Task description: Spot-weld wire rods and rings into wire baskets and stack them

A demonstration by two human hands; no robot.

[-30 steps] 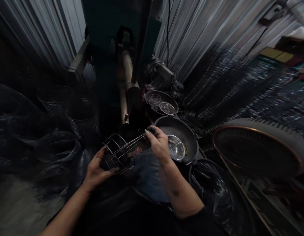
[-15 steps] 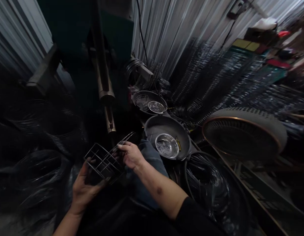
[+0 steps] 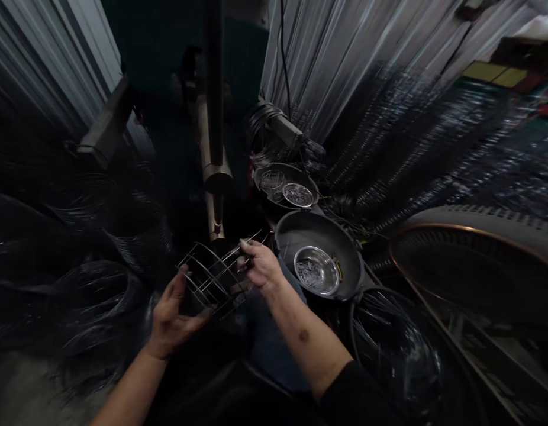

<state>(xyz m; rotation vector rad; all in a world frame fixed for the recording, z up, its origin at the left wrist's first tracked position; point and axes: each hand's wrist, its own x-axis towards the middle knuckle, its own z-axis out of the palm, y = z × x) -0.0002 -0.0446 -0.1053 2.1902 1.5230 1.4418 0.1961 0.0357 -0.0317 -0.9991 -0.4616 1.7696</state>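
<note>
A small basket-like frame of thin metal wires (image 3: 217, 274) is held in front of me, tilted, between both hands. My left hand (image 3: 174, 316) grips its left side, thumb and fingers spread around the lower and upper wires. My right hand (image 3: 261, 265) pinches wire at the right end, where thin ends stick out past the fingers; whether these belong to the frame or are a loose piece I cannot tell. Just beyond the frame, two thick brassy metal bars (image 3: 216, 171) stand one above the other.
To the right sits a dark round basin (image 3: 300, 228) holding a steel bowl (image 3: 331, 277) of small metal pieces and a yellow-handled tool (image 3: 338, 267). Behind it, another basin (image 3: 280, 171) holds wire grids. A round fan (image 3: 469, 266) and coiled wire (image 3: 389, 331) are farther right.
My view has turned slightly left, so the surroundings shift right. The wire frame has been tilted in my hands, its curved wires showing more. Both hands keep their hold.
</note>
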